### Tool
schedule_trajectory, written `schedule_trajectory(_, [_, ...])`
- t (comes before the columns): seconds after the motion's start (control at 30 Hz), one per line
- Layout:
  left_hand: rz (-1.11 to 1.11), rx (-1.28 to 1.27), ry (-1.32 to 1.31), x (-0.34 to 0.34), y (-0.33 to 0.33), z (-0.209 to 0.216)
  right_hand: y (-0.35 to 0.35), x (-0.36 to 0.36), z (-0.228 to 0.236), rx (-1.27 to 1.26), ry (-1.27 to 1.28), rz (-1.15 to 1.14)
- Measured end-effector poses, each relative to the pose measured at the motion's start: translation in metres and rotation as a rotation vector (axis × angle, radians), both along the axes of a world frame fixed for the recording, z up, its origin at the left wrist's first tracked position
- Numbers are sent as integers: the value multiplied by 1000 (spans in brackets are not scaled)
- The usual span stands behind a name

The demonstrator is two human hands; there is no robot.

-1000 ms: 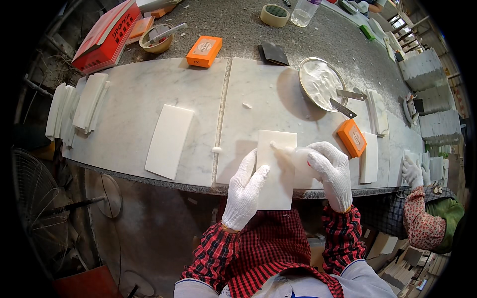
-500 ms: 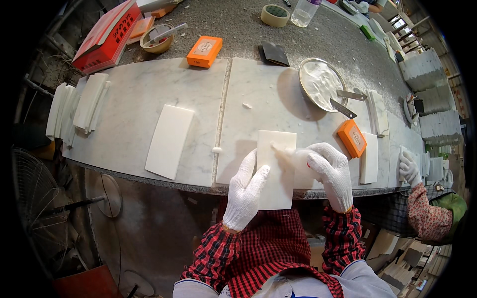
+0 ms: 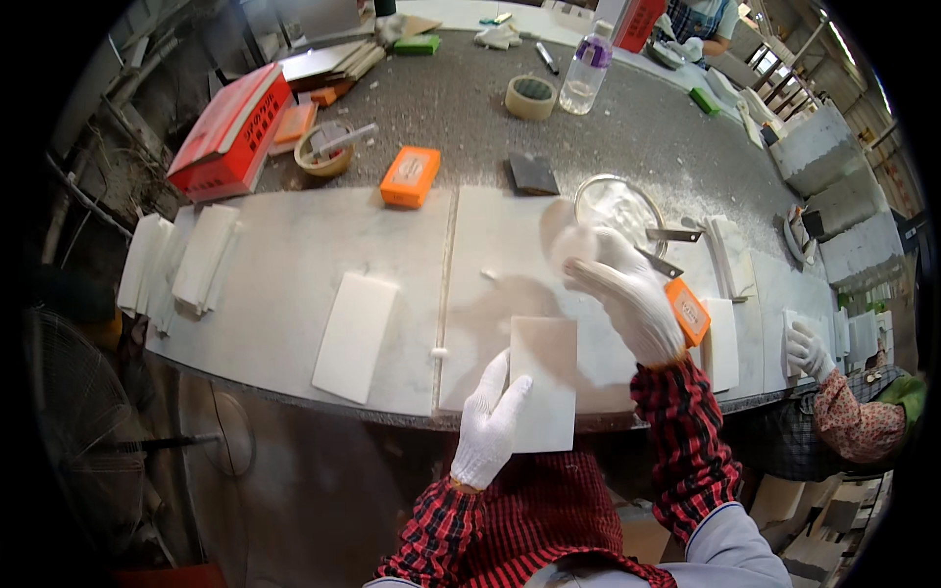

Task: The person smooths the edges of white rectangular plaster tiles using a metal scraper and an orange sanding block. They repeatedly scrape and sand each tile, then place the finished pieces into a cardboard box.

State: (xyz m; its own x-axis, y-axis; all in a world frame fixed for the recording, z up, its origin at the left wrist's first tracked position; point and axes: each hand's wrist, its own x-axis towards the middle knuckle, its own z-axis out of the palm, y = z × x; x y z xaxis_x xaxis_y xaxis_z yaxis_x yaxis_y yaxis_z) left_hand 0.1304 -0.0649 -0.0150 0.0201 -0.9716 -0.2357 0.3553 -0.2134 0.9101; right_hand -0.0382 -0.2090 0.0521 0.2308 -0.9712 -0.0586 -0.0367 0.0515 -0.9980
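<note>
A white rectangular tile (image 3: 549, 382) lies on the pale slab table (image 3: 294, 255), overhanging its near edge. My left hand (image 3: 490, 421), in a white glove, grips the tile's lower left edge with the thumb up along its side. My right hand (image 3: 618, 289), also gloved, is raised off the tile with fingers spread and blurred. It hovers just short of a glass bowl of white paste (image 3: 613, 201) and holds nothing I can see. An orange sanding block (image 3: 691, 312) lies right of my right wrist.
Two putty knives (image 3: 671, 235) rest by the bowl. Another white tile (image 3: 355, 336) lies to the left, with tile stacks (image 3: 201, 257) at the far left. Behind are an orange block (image 3: 410, 176), a dark pad (image 3: 534, 173), a red box (image 3: 230, 132), a tape roll (image 3: 530, 96) and a bottle (image 3: 588, 73). A co-worker's gloved hand (image 3: 809, 350) works at the right.
My right hand has lifted off the tile's upper right and swung up and away toward the paste bowl. My left hand stays at the tile's left edge.
</note>
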Motion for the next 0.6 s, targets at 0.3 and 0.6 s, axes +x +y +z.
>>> schedule_trajectory(0.3, [-34,-1,-56,5,0,-1,-74,78,-47,-237,613,7])
schedule_trajectory(0.6, [-37,20,-6,3,3,-10,-40,47,-8,-366,603,102])
